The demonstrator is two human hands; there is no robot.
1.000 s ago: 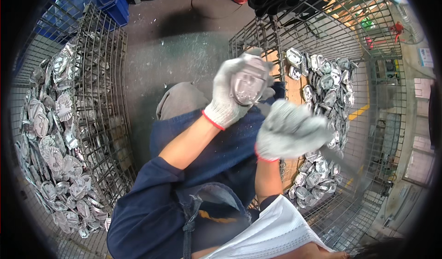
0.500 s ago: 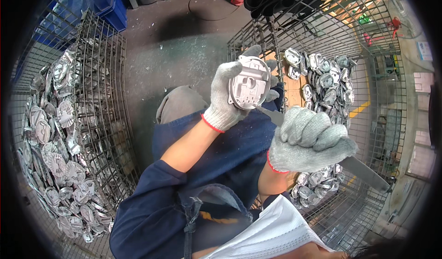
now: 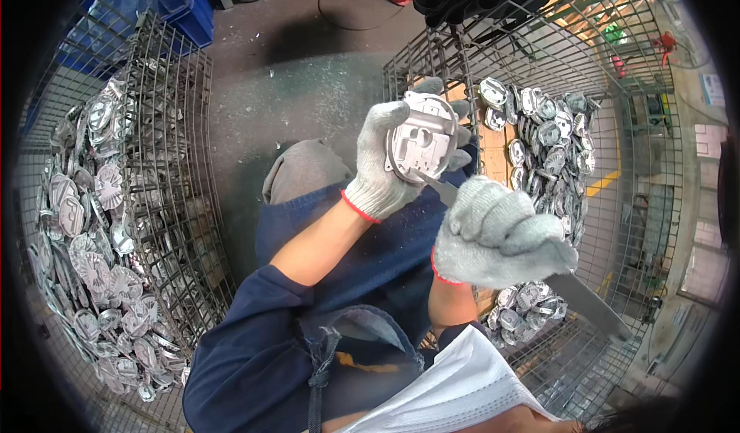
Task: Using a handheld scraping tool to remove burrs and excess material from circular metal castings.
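My left hand (image 3: 377, 159), in a grey-white knit glove with a red cuff, is closed around a round cast-metal housing (image 3: 422, 142). Its recessed inner side faces up, with the thumb at its left edge and fingers behind it. My right hand (image 3: 501, 234), gloved alike, is wrapped round the middle of a flat metal file (image 3: 592, 307). The file's narrow end meets the lower rim of the housing, while its broad end sticks out past the heel of the hand, toward the lower right.
A wire-mesh cage (image 3: 166, 194) full of similar castings stands at my left. Another wire cage (image 3: 617, 225) at my right holds piled castings (image 3: 551, 156) on wooden boards. Blue bins (image 3: 179, 17) stand at the far left. Metal bits are scattered on the floor (image 3: 308, 102).
My right hand has shifted left and slightly down, bringing the file with it; its tip now lies further left on the housing's lower rim. The left hand still grips the housing, nearly in place.
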